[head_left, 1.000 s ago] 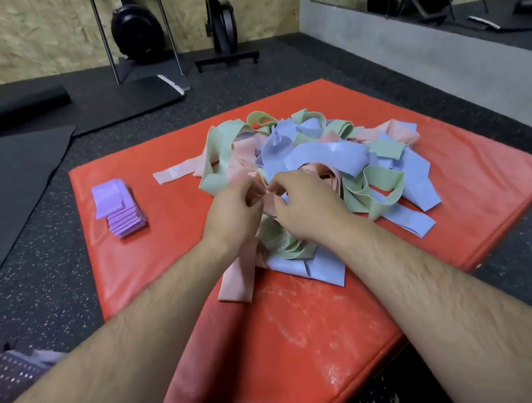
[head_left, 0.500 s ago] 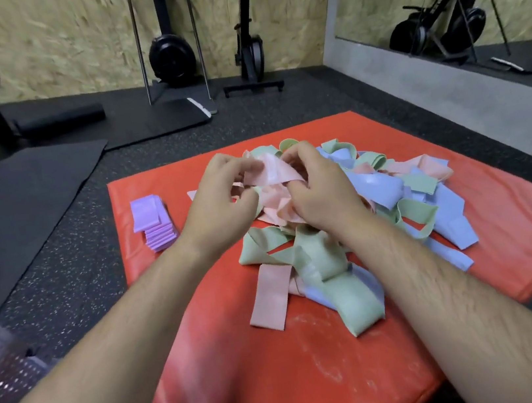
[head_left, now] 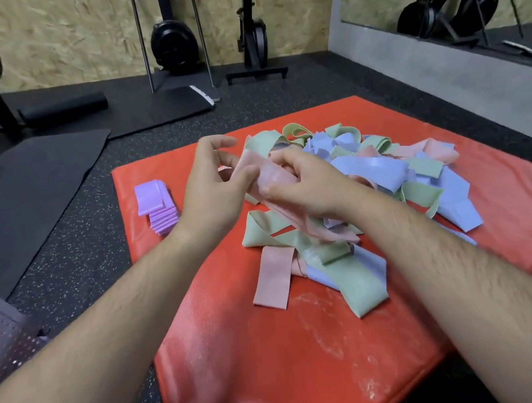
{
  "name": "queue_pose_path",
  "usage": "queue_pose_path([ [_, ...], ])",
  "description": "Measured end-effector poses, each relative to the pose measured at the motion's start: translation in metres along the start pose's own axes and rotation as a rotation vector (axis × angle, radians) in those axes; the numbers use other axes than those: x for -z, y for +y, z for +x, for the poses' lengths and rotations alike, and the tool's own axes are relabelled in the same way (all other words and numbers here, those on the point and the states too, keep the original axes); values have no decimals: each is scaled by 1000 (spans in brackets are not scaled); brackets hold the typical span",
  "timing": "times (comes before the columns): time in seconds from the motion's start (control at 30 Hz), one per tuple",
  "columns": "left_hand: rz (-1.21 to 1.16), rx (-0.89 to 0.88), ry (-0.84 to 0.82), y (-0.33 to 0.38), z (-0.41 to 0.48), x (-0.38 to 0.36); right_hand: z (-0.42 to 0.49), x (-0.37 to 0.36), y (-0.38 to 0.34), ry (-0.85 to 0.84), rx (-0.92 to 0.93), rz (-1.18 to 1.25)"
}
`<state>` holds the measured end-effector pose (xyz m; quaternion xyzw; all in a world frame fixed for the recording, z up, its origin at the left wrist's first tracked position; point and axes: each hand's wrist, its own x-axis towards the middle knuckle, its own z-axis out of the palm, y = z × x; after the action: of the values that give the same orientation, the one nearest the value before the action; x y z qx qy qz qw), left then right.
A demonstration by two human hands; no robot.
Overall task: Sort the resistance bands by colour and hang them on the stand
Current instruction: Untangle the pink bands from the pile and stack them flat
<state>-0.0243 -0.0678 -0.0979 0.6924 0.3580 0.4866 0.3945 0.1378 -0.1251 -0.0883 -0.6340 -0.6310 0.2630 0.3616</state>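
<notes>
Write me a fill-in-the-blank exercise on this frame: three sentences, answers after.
The resistance band held between the left hand and the right hand is ____ in colour.
The stack of folded bands on the red mat is ____ in colour.
From the person's view, that stack lies to the ____ of the loose pile.
Missing words: pink; purple; left.
</notes>
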Motion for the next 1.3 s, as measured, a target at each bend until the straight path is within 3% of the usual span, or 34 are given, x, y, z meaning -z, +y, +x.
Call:
queue_pose_path([
  [0.23, 64, 45, 135, -3, -9, 30, -16, 13, 14, -100, -66, -261],
  [0.43, -47, 137, 256, -7, -6, 69, -31, 37, 35, -54, -165, -560],
  [0.5, -124, 171, 272, -10, -6, 77, -38, 48, 37, -41, -179, -517],
  [0.9, -154, 486, 7, -31, -75, 91, -108, 59, 46, -78, -277, 49],
  [1.1, 126, 655, -189, -42, -110, 109, -144, 38, 65, -278, -409, 26],
  [1.3, 320, 708, -298, -54, -134, 116, -160, 9, 72, -347, -427, -130],
])
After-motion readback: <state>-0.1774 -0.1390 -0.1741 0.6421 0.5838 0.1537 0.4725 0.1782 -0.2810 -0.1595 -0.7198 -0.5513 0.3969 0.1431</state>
